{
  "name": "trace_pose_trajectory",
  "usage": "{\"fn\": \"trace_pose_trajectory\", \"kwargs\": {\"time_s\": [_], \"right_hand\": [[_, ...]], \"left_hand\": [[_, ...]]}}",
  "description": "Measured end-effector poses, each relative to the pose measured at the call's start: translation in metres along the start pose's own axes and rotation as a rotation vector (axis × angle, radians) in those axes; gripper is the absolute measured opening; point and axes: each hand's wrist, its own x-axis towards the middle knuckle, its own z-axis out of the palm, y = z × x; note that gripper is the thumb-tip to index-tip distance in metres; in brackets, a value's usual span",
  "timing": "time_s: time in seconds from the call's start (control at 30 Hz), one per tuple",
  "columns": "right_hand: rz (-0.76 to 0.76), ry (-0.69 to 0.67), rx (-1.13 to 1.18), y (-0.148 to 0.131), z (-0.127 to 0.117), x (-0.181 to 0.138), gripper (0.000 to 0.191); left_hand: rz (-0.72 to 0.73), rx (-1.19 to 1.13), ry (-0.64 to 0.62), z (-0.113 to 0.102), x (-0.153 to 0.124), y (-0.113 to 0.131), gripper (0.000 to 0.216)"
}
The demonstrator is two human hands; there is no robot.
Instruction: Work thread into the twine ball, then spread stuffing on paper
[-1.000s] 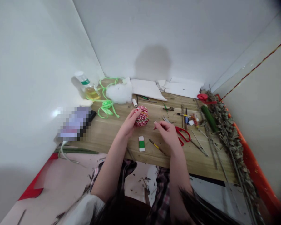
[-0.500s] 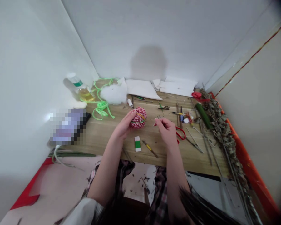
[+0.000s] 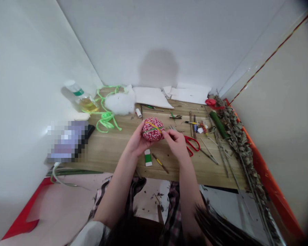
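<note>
My left hand is closed around a ball of red-and-white yarn with a yellow and a green strand across its face. At the ball's right side, my right hand pinches with thumb and forefinger; whatever is between the fingertips is too small to make out. Below the ball, a white card wound with green thread lies on the wooden table. A yellow-handled tool rests beside the card. Red-handled scissors lie just right of my right hand, partly hidden behind it.
White stuffing and bright green cord lie at the back left, near a bottle of yellow liquid. A blurred-out device stands at the left. Dried leafy stems and a green stalk line the right edge.
My right hand has moved left to the yarn ball, its fingertips now meeting the ball's right side. The ball has turned in my left hand, showing its yellow and green strands more fully.
</note>
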Motion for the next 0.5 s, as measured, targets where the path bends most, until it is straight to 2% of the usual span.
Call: {"fn": "trace_pose_trajectory", "kwargs": {"time_s": [0.23,0.3,0.4,0.5], "right_hand": [[-0.002,-0.058,0.020,-0.0019,0.0004,-0.0010,0.035],[-0.008,-0.066,0.015,-0.0020,0.0003,-0.0013,0.035],[-0.019,-0.069,-0.002,-0.0014,0.0004,-0.0013,0.035],[-0.020,-0.081,-0.021,0.0000,0.0007,-0.0010,0.035]], "left_hand": [[0.044,-0.037,0.026,0.0022,0.0053,-0.0054,0.042],[0.108,0.003,0.090,0.0014,0.0068,-0.0070,0.034],[0.277,0.114,0.191,-0.0016,0.0072,-0.0078,0.021],[0.367,0.221,0.168,-0.0048,0.0049,-0.0075,0.026]]}}
